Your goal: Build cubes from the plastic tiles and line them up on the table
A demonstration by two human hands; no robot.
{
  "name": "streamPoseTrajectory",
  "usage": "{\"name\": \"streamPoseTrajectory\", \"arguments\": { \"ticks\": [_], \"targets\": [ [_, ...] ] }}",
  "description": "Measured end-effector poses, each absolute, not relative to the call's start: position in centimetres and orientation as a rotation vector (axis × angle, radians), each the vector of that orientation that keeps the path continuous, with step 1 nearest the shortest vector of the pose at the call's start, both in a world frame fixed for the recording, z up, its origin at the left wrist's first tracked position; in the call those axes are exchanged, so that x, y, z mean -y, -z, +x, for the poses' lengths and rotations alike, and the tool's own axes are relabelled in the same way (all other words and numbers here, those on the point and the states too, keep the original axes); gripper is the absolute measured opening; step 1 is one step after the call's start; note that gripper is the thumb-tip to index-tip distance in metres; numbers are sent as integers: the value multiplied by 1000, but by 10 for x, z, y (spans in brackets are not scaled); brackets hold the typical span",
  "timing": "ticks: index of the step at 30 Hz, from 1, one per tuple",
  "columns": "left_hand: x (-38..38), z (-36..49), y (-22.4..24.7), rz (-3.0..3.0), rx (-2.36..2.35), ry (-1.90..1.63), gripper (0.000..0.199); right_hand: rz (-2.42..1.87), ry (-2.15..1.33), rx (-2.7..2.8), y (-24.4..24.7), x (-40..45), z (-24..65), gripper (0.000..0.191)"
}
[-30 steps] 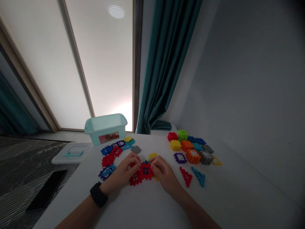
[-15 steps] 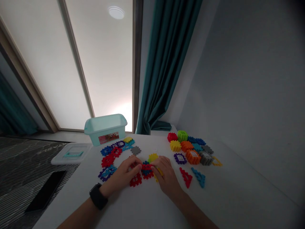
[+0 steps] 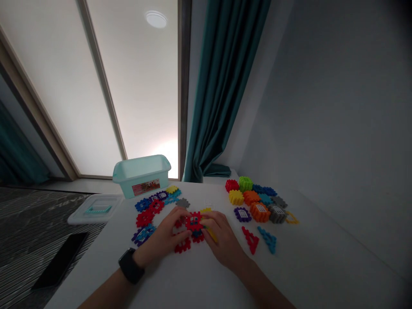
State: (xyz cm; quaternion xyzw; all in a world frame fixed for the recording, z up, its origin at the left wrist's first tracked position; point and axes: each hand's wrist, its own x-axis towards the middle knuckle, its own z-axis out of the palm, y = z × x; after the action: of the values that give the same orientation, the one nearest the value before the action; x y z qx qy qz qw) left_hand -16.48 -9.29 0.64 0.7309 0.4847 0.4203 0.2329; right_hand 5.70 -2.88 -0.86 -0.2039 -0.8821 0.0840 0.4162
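Observation:
Between my two hands a red notched building tile point(image 3: 193, 221) with small cut-out openings stands tilted up, its face towards me. My left hand point(image 3: 172, 227) grips its left edge with thumb and fingers. On the other edge, my right hand point(image 3: 219, 234) pinches it in the same way. Below it lie a dark blue piece point(image 3: 197, 234) and more red tiles, one of them a red notched tile point(image 3: 183, 245) by my left fingertips. Yellow pieces point(image 3: 210, 234) show partly behind my right fingers. Whether the held tile is joined to those beneath is hidden.
A mint plastic bin point(image 3: 141, 171) stands at the back left, its lid point(image 3: 95, 209) beside it. Flat tiles point(image 3: 144, 218) lie left of my hands. Stacked coloured tiles point(image 3: 251, 197) and two triangles, red point(image 3: 250, 240) and blue point(image 3: 268, 239), lie right. A black phone point(image 3: 61, 259) is far left.
The red tile between my hands has turned from edge-on to upright, so its face now shows. Both hands have shifted slightly around it. The view has moved a little.

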Motion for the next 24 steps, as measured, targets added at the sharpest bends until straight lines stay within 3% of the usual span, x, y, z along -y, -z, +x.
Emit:
{"name": "streamPoseTrajectory", "arguments": {
  "ticks": [12,19,24],
  "targets": [
    [95,-163,4,2419,-1445,-1250,34,-544,-206,2259,11,29,57,31],
    [94,-164,6,2348,-1608,-1210,63,-512,-90,2260,5,28,58,32],
    [94,-167,3,2358,-1645,-1185,54,-510,-28,2257,5,27,59,31]
  ]
}}
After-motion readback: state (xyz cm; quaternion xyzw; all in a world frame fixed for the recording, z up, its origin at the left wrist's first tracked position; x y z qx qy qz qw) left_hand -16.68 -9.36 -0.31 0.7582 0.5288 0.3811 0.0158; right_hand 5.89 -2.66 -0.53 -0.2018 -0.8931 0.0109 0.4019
